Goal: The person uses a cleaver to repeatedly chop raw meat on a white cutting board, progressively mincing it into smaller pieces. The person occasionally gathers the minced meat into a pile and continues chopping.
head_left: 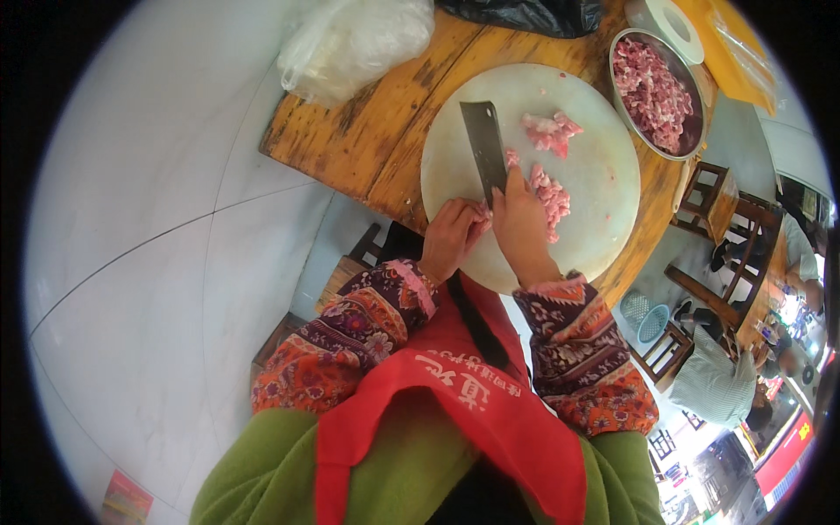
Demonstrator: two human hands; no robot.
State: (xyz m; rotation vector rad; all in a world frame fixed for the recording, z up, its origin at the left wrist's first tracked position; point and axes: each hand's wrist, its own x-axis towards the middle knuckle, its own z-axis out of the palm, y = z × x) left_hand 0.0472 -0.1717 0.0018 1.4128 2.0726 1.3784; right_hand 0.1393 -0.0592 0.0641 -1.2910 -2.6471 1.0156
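A round, pale cutting board (590, 216) lies on a worn wooden table. My right hand (523, 226) grips the handle of a dark-bladed cleaver (483, 141), whose blade points away from me across the board. At the board's near left, my left hand (454, 233) holds a piece of raw meat (483, 218) close to the heel of the blade. A small pile of chopped meat (552, 205) sits just right of my right hand. Farther back rests a larger uncut-looking piece of meat (552, 132). The cleaver's handle is hidden in my fist.
A metal bowl of cut meat (653, 95) stands at the table's (354, 141) right side, beside a white roll (666, 29) and a yellow bag (732, 52). Clear plastic bag (357, 49) and black bag (531, 14) lie at the back. Stools (709, 200) and seated people (715, 380) are rightward.
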